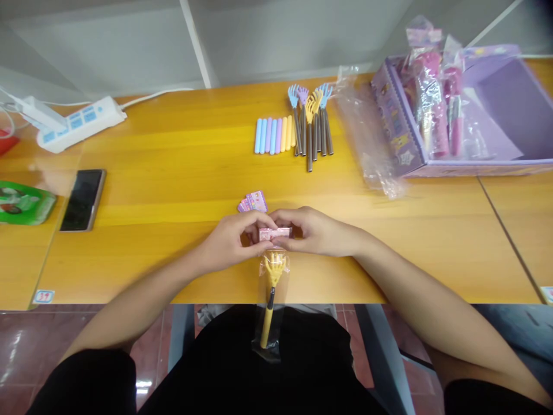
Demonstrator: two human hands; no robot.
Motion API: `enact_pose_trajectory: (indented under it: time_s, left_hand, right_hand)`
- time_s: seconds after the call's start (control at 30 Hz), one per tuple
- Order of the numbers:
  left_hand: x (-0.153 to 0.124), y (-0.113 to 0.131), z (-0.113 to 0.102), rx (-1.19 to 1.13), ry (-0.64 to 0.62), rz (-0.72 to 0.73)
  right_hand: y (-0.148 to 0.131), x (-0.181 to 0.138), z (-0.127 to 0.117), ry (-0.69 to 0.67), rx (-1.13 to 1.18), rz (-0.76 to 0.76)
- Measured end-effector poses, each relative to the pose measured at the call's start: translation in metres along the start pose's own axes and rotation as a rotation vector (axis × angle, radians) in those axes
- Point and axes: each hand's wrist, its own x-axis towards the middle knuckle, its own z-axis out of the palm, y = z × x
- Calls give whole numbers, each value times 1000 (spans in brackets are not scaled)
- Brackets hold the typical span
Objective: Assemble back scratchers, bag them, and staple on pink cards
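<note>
Between my left hand [239,239] and my right hand [309,230] is a small pink printed card [275,233], its two ends pinched by fingers and thumbs. The card sits at the top of a clear plastic bag [283,288]. Inside the bag lies a yellow hand-shaped back scratcher [274,270] with a dark rod and yellow handle, hanging over the table's front edge. Just beyond my left fingers, several more pink and purple cards [254,202] are fanned on the table. How the card joins the bag is hidden by my thumbs.
Farther back lie several pastel handle tubes [272,136] and back scratcher heads on metal rods [309,124]. Clear bags [367,138] lie beside a purple box [401,132] holding packaged pink items. On the left are a phone [83,200], power strip [82,124] and green packet [26,203].
</note>
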Motion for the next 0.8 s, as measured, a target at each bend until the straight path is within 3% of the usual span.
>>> enact_pose_trajectory:
  time_s: [0.23,0.5,0.57,0.7,0.8]
  left_hand:
    - [2,8,-1,-240,-76,-127]
    - [1,6,-6,-80,-102,-85]
    - [0,6,-8,-85,-121,-83]
    - [0,8,-9,-47,-179,-135]
    - [-1,9,-7,-1,-203,-189]
  right_hand:
    - [-2,-2,-1,-14,-47,17]
    - [-5,-6,-8,-62,-38,67]
    - [-7,-8,-10,-146,17,113]
    - [-6,-6,-4,-509,274,339]
    - [2,0,9,-609,443,396]
